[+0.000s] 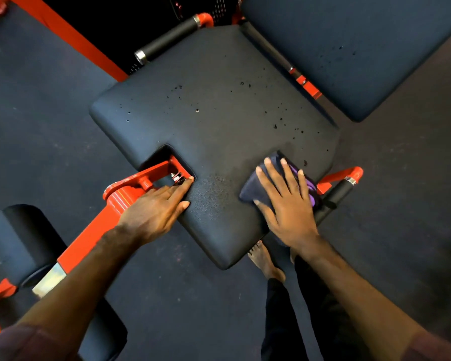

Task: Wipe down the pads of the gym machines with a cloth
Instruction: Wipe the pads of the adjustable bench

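A black seat pad [214, 105] of a red-framed gym machine fills the middle of the view, speckled with dark droplets. My right hand [284, 201] lies flat with spread fingers on a dark cloth with a purple part [310, 186], pressing it onto the pad's near right corner. My left hand [156, 207] rests on the pad's near left edge beside its notch, fingers apart, holding nothing. A black back pad [362, 48] lies at the upper right, also spotted with droplets.
A red frame arm [120, 194] runs from the notch toward the lower left, next to a black roller pad [21, 241]. Black grip handles stick out at the top [167, 37] and right [336, 194]. A bare foot [264, 261] stands on the dark rubber floor [37, 113].
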